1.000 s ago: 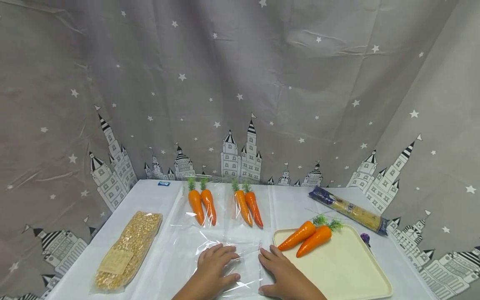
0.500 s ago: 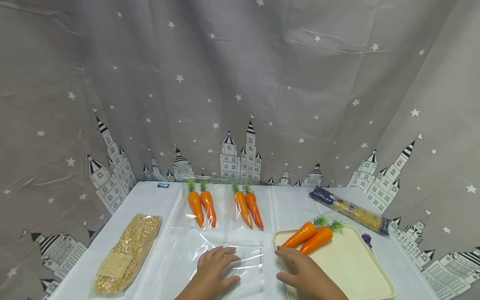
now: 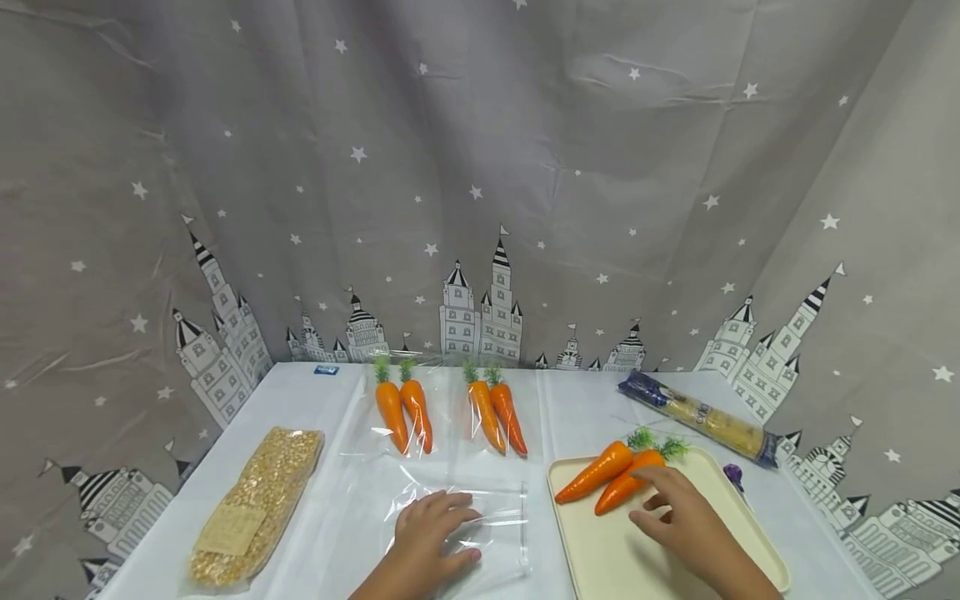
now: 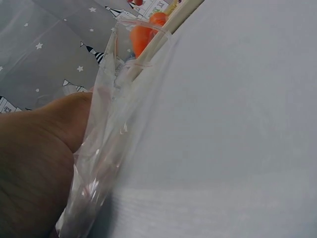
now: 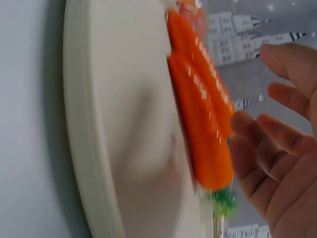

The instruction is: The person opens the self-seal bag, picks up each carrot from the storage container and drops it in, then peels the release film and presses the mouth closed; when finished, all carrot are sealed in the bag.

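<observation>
My left hand rests with relaxed fingers on a clear plastic bag lying flat at the table's front. In the left wrist view the bag's film stretches past the palm. Over the cream tray, my right hand hovers, its fingers loosely bent beside two orange carrots with green tops. The nearer carrot is partly covered by that hand in the head view; the other carrot lies alongside it. In the right wrist view a gap shows between thumb and fingers, with nothing held.
At the back, two clear bags each hold a pair of carrots. A bag of corn kernels lies at left. A pasta packet and a small purple-topped item lie right of the tray; a blue packet sits back left.
My right hand has left the plastic bag's right edge and moved right, over the tray to the carrots. The left hand has stayed on the bag.
</observation>
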Motion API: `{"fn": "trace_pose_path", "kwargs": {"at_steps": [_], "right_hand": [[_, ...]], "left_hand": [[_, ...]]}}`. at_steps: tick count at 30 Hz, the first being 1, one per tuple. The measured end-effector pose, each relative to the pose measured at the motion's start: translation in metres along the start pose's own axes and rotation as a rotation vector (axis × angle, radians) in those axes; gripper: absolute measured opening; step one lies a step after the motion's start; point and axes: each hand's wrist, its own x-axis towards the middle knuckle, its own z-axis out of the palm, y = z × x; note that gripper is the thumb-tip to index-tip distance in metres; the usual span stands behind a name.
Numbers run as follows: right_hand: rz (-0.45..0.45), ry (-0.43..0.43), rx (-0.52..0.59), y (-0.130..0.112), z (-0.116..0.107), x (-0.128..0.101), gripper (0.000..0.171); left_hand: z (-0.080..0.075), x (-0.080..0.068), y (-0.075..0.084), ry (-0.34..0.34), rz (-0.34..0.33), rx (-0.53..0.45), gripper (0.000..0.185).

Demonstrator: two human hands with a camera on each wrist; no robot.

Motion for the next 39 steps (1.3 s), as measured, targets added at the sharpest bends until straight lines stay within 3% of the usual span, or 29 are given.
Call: {"fn": "trace_pose_path", "kwargs": {"at_steps": [9, 18, 29, 39], "right_hand": [[-0.021, 0.018, -0.124, 0.034, -0.033, 0.016, 0.062], [0.013, -0.08, -0.183, 0.052, -0.051, 0.03, 0.074], [0.066, -0.126, -0.192, 0.06, -0.046, 0.036, 0.073], [0.098, -0.108, -0.201, 0.057, -0.04, 0.037, 0.078]], "left_hand": [[0.002, 0.0, -0.003, -0.027, -0.002, 0.0, 0.04], [-0.002, 0.001, -0.002, -0.109, -0.039, -0.049, 0.039], [0.002, 0.0, -0.004, -0.033, 0.003, -0.013, 0.037], [0.003, -0.001, -0.004, -0.009, 0.019, -0.013, 0.036]]}}
